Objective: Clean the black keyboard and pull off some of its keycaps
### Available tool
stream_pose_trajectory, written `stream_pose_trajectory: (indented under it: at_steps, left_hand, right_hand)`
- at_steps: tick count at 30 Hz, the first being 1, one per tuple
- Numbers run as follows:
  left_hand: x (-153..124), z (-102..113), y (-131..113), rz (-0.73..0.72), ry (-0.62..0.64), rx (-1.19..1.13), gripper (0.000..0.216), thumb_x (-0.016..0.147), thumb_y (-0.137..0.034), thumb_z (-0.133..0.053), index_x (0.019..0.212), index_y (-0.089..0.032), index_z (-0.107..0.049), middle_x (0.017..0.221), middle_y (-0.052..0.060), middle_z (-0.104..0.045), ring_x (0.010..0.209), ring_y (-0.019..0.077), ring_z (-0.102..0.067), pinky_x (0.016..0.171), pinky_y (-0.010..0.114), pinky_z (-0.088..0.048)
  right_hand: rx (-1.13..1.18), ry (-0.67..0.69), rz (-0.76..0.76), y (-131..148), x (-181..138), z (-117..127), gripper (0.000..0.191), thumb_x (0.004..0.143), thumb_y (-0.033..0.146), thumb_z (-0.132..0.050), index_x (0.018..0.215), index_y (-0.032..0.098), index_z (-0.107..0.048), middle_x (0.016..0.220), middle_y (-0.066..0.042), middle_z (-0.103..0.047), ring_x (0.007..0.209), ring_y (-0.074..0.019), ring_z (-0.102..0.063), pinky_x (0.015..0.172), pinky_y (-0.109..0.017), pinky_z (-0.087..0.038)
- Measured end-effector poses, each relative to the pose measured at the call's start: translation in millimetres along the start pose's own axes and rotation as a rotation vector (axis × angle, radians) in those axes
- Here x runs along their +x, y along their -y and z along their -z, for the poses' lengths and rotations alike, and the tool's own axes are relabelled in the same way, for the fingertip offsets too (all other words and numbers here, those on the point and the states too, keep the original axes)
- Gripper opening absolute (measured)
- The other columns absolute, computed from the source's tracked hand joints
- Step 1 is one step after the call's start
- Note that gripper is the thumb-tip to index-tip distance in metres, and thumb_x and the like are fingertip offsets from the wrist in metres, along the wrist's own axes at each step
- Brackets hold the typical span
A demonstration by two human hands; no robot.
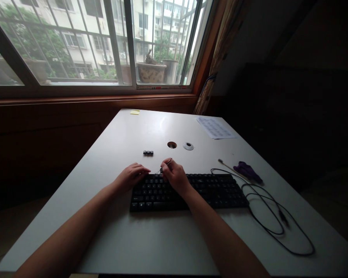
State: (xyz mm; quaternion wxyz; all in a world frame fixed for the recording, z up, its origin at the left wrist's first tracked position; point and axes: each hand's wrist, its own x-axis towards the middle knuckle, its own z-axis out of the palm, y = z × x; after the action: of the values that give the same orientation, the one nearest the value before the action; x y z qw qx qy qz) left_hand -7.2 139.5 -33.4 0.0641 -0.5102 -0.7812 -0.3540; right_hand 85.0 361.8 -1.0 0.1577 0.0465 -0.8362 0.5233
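Just below the center of the frame, the keyboard [153, 204] is lying on the table [150, 243], its keys facing up. The right hand [175, 175] is pinching a thin wire tool [169, 162] above the keyboard's top edge, with a small dark piece [161, 170] showing at the fingertips, too small to make out. The left hand [133, 173] is resting at the keyboard's upper left corner, fingers bent and close together; whether they are gripping anything I cannot tell. Three keycaps [148, 153] are sitting in a row above the hands, left of the hole [172, 145]. At right, the cable [281, 234] is looping over the table, and a brush [229, 166] is lying beside a purple cloth [247, 171].
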Motion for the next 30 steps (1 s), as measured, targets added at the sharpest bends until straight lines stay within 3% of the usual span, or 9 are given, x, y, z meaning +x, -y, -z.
stream_pose_trajectory:
  at_steps: [7,16,23,30]
  left_hand:
    - [0,1,0,-0.001,0.011,-0.012,0.023,0.101,-0.028,-0.052,0.111,-0.022,-0.071,0.098,0.007,-0.073,0.09,0.0192,-0.064,0.082,0.033,-0.052]
    - [0,3,-5,-0.054,-0.03,0.031,0.023,0.1,-0.027,-0.054,0.118,-0.023,-0.068,0.1,0.007,-0.072,0.09,0.0193,-0.063,0.082,0.034,-0.053]
    - [0,5,-21,-0.16,0.042,0.169,0.032,0.099,-0.027,-0.057,0.131,-0.027,-0.061,0.109,0.007,-0.068,0.097,0.021,-0.059,0.087,0.036,-0.052]
    - [0,3,-25,-0.183,0.048,0.192,0.031,0.099,-0.024,-0.056,0.128,-0.031,-0.063,0.107,0.006,-0.065,0.095,0.019,-0.059,0.084,0.033,-0.052]
  right_hand:
    - [0.046,-0.087,-0.088,-7,-1,2,0.021,0.098,0.039,-0.044,0.088,0.023,-0.053,0.056,0.005,-0.059,0.045,-0.0136,-0.058,0.051,-0.024,-0.047]
    - [0.089,-0.083,-0.053,-4,-4,3,0.02,0.097,0.04,-0.046,0.088,0.023,-0.054,0.055,0.005,-0.058,0.045,-0.0132,-0.058,0.05,-0.024,-0.047]
    - [0.174,-0.074,-0.055,-3,-5,3,0.022,0.096,0.042,-0.049,0.087,0.023,-0.054,0.056,0.005,-0.059,0.045,-0.0122,-0.056,0.048,-0.023,-0.046]
    - [0.284,-0.038,-0.082,-5,-6,2,0.026,0.096,0.046,-0.049,0.088,0.022,-0.054,0.056,0.005,-0.059,0.045,-0.0118,-0.055,0.047,-0.023,-0.044]
